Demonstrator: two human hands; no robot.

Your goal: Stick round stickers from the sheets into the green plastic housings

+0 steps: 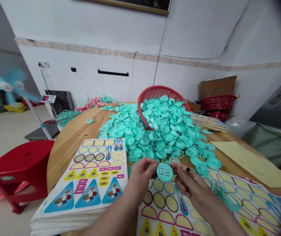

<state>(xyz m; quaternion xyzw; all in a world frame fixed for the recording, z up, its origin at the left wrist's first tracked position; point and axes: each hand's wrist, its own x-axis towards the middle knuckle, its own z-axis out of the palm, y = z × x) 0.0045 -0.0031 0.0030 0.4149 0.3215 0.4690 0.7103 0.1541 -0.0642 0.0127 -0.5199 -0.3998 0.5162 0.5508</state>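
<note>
Both my hands meet over a sticker sheet near the table's front edge. My left hand and my right hand pinch a round teal plastic piece with slots in its face, one hand on each side. A big heap of the same teal pieces lies just beyond my fingers, spilling from a tipped red basket. A thick stack of sticker sheets with ovals, triangles and thermometer shapes sits to the left of my left hand.
The round wooden table also bears more sticker sheets at the right, yellow paper, a stack of sheets behind the heap, and teal and pink rings at the back. A red stool and a spinning fan stand left.
</note>
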